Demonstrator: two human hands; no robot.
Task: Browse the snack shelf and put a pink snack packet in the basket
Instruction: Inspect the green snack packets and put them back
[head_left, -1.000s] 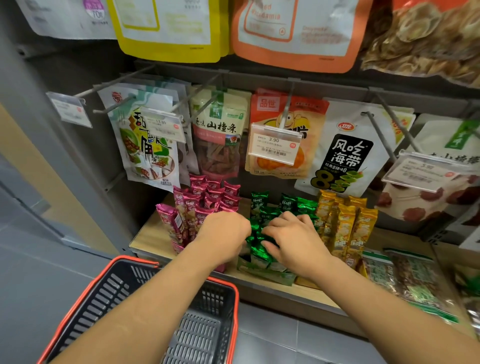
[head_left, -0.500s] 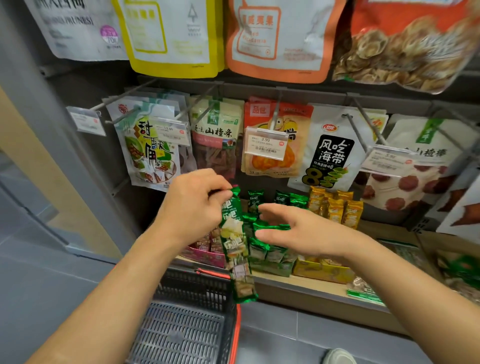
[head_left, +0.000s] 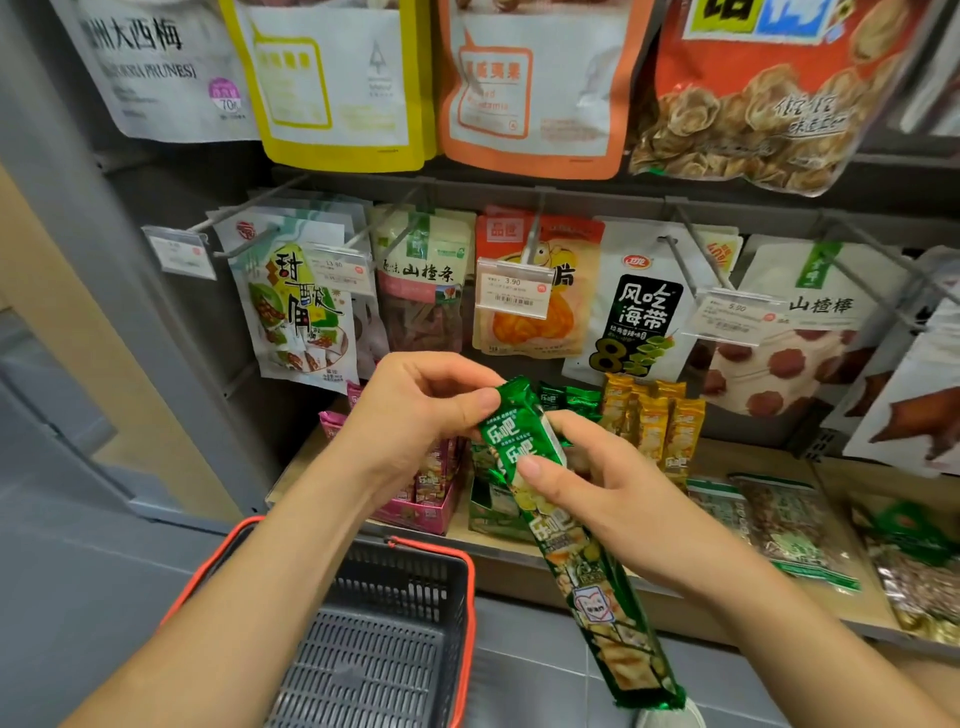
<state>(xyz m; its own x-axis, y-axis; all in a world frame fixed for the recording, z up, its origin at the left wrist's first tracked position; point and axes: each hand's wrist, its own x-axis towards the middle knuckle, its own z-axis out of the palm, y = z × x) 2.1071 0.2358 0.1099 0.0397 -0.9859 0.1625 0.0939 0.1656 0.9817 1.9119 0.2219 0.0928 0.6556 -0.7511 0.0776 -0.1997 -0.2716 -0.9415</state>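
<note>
At the centre of the view, in front of the shelf (head_left: 769, 457), two hands hold one long green snack strip (head_left: 571, 540). The left hand (head_left: 415, 415) pinches the top end of the strip between thumb and forefinger. The right hand (head_left: 587, 483) grasps it a little lower, with the thumb pressed on the front side. The long axis of the strip runs from 11 o'clock down to 5 o'clock, and its lower end hangs free.

The pink snack packets (head_left: 431, 480) stand in a pink display box (head_left: 415, 517) on the shelf, at 9 o'clock from the strip and mostly hidden behind the left hand. They stand upright, their long axis from 12 to 6 o'clock, and neither hand touches them. The basket (head_left: 470, 597) is below the box, at 6 o'clock from it. Yellow packets (head_left: 654, 426) stand at 3 o'clock from the hands, and hanging bags (head_left: 421, 291) fill the rows at 12 o'clock.
</note>
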